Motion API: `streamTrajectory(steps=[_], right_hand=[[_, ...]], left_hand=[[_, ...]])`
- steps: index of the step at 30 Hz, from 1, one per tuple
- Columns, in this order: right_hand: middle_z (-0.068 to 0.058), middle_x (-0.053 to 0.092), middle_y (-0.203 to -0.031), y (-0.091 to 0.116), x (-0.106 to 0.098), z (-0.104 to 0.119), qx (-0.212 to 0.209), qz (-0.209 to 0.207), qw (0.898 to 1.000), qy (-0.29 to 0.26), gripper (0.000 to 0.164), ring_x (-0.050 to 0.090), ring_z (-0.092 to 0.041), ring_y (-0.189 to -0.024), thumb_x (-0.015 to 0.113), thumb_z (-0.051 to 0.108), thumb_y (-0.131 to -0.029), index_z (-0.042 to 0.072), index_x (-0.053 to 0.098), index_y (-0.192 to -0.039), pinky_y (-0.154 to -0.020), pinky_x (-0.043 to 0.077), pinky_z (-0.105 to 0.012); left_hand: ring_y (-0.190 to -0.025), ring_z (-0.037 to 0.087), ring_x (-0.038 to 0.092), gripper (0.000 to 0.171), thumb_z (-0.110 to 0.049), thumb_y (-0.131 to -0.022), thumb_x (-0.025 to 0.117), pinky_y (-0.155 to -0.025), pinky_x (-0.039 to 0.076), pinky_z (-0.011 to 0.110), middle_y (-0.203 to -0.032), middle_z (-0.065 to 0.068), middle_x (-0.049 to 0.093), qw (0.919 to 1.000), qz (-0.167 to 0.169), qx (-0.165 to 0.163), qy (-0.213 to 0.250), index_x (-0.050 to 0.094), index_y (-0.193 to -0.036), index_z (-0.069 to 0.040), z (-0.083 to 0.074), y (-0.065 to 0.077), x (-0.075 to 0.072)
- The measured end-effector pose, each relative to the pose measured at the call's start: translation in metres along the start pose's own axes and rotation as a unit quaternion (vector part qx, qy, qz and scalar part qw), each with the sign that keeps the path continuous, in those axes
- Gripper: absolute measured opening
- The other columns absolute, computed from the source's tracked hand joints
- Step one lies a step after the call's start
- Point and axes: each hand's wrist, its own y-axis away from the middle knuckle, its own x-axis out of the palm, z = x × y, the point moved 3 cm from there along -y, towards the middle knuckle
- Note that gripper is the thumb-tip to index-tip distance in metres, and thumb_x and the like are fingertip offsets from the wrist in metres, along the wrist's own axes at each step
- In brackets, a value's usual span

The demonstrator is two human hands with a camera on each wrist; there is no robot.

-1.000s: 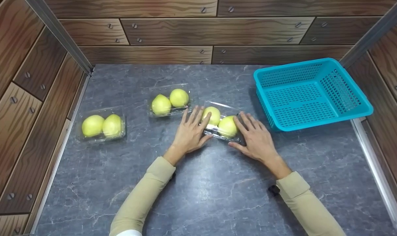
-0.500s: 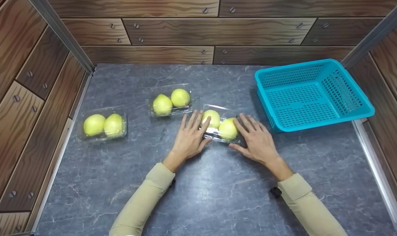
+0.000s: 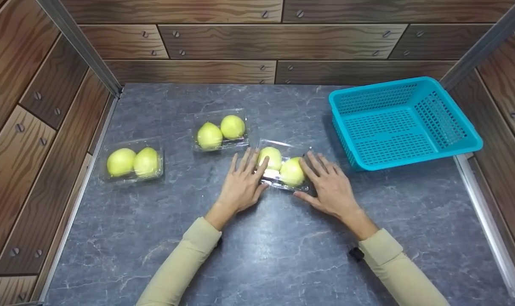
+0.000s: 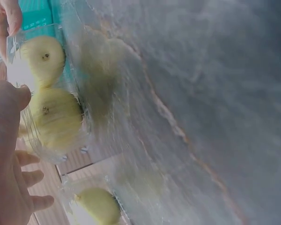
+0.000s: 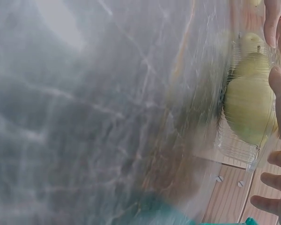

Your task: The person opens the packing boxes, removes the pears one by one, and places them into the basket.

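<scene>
A clear plastic clamshell box [image 3: 283, 187] with two yellow-green pears [image 3: 292, 172] lies mid-table between the two hands. The left hand [image 3: 241, 182] rests against its left end, fingers straight and spread. At the other end, the right hand [image 3: 331, 187] touches the box, its fingers likewise extended. The left wrist view has the left thumb [image 4: 22, 96] by the box's near side and the pears [image 4: 56, 117] seen through the plastic. In the right wrist view the right thumb [image 5: 278, 82] lies along the box [image 5: 239, 145]. Some of the right fingertips' contact is hidden.
A second box of two pears [image 3: 209, 136] sits just behind and left of the left hand. Farther left is a third such box [image 3: 132, 163]. A turquoise plastic basket [image 3: 393, 127] stands at the back right. Wood-patterned walls [image 3: 278, 40] enclose the grey marbled table [image 3: 257, 263].
Both hands have drawn the middle box of pears a little toward the person and slightly left. The other boxes and the basket stay where they were.
</scene>
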Motion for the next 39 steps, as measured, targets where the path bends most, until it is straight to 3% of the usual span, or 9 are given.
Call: streamTrajectory(steps=[9,27,39], right_hand=[[-0.012,0.037,-0.171,0.006,-0.001,0.008,-0.014,-0.011,1.0,0.014,0.097,0.042,-0.038,-0.155,0.058,0.078,-0.091,0.021,0.035,-0.165,-0.12,0.049,-0.061],[-0.013,0.041,-0.168,0.02,-0.002,0.026,-0.044,-0.028,0.998,0.023,0.096,0.046,-0.037,-0.152,0.055,0.08,-0.092,0.02,0.038,-0.164,-0.121,0.05,-0.058],[-0.013,0.04,-0.169,0.028,-0.002,0.036,-0.047,-0.018,0.998,0.034,0.095,0.045,-0.035,-0.153,0.053,0.081,-0.093,0.02,0.037,-0.164,-0.126,0.045,-0.055]], left_hand=[[-0.16,0.037,0.031,0.071,-0.057,-0.108,0.043,-0.133,0.032,0.06,-0.171,0.016,0.035,0.9997,-0.016,0.006,-0.015,0.03,-0.167,-0.019,0.0,0.013,-0.001],[-0.16,0.036,0.032,0.071,-0.055,-0.107,0.047,-0.132,0.034,0.061,-0.172,0.014,0.033,0.9997,-0.015,0.006,-0.016,0.031,-0.166,-0.021,0.002,0.041,-0.004],[-0.158,0.038,0.035,0.071,-0.055,-0.105,0.05,-0.132,0.033,0.062,-0.171,0.015,0.037,0.9994,-0.033,0.013,-0.001,0.035,-0.165,-0.02,0.003,0.053,-0.005]])
